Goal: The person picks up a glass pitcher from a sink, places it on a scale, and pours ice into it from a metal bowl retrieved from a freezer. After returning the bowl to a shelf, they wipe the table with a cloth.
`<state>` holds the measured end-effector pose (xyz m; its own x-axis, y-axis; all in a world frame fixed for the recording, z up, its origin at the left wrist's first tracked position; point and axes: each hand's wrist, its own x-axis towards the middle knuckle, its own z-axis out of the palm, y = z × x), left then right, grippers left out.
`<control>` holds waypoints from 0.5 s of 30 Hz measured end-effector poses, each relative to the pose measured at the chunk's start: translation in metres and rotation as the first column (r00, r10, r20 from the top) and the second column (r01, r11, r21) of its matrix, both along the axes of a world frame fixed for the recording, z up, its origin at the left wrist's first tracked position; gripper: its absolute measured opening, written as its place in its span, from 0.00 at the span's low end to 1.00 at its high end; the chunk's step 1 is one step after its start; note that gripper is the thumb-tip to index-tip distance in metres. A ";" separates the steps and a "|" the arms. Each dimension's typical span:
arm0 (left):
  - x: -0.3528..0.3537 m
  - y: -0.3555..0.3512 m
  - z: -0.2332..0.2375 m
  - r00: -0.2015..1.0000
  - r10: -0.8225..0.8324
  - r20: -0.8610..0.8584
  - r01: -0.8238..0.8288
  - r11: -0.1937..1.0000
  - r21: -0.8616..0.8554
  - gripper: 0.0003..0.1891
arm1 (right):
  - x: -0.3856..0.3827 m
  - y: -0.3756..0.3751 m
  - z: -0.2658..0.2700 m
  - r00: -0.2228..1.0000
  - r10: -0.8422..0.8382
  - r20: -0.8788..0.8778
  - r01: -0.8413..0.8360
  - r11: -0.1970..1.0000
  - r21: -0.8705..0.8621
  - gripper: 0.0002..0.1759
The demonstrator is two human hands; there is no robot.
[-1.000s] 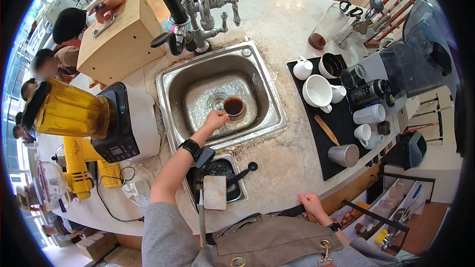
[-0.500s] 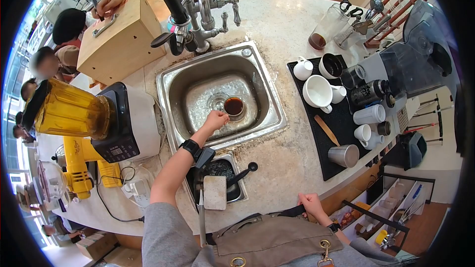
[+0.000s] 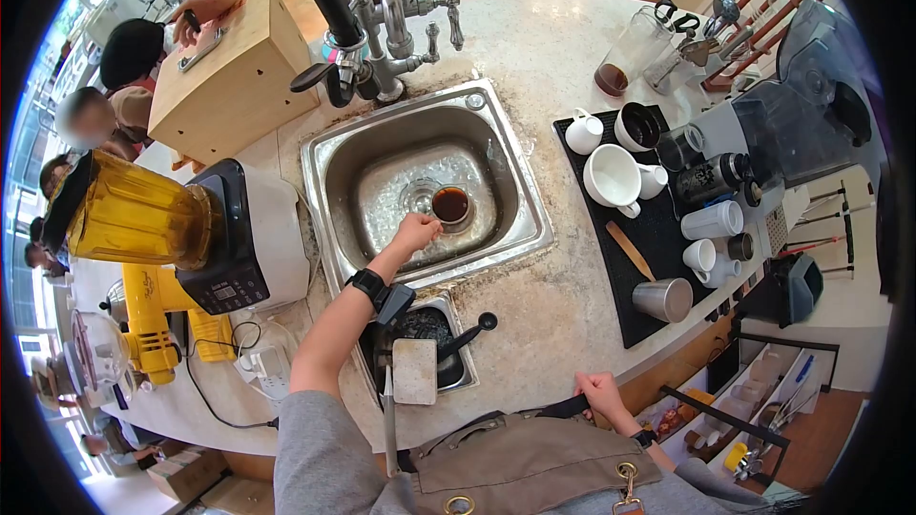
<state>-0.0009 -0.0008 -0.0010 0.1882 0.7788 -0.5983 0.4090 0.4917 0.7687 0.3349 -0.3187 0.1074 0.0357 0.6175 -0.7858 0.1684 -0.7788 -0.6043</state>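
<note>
My left hand (image 3: 417,231) is over the large steel sink (image 3: 334,167), its fingers closed at the near left side of a small cup of dark brown liquid (image 3: 450,204). The fingers seem to pinch the cup's edge or handle; the exact grip is hidden. The cup is upright above the drain area. At the counter's front edge, beside my apron (image 3: 534,458), my right hand (image 3: 597,393) is curled closed, and whether anything is inside it cannot be seen.
Chrome taps (image 3: 396,14) rise behind the sink. A blender (image 3: 239,238) and a wooden box (image 3: 234,76) stand left, with another person's hand (image 3: 210,8) above the box. White cups (image 3: 612,176) and a metal cup (image 3: 663,300) sit on a black mat (image 3: 625,300) at right.
The other person's hand over the wooden box has shifted slightly left and up. My hands and the cup look unchanged.
</note>
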 end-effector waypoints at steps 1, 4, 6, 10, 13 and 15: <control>0.000 0.000 0.000 1.000 0.003 0.001 -0.003 1.000 0.000 0.11 | 0.000 0.000 0.000 1.000 -0.001 -0.001 0.001 1.000 -0.002 0.23; 0.000 0.000 0.000 1.000 0.001 0.005 -0.001 1.000 -0.001 0.11 | 0.001 -0.001 -0.001 1.000 0.000 -0.010 0.000 1.000 0.006 0.23; 0.000 0.000 0.000 1.000 0.003 0.003 -0.003 1.000 -0.002 0.11 | 0.000 0.000 -0.001 1.000 -0.002 -0.006 0.002 1.000 0.014 0.24; 0.000 0.000 0.000 1.000 0.010 0.001 -0.010 1.000 -0.003 0.11 | 0.000 -0.001 -0.002 1.000 -0.005 -0.004 0.005 1.000 0.024 0.25; 0.000 0.000 0.002 1.000 0.004 0.005 -0.004 1.000 0.001 0.11 | -0.001 0.000 0.000 1.000 0.000 0.003 0.000 1.000 0.026 0.24; 0.000 0.000 0.001 1.000 0.005 0.005 -0.005 1.000 0.001 0.11 | 0.000 0.001 0.001 1.000 0.003 -0.006 -0.003 1.000 0.019 0.24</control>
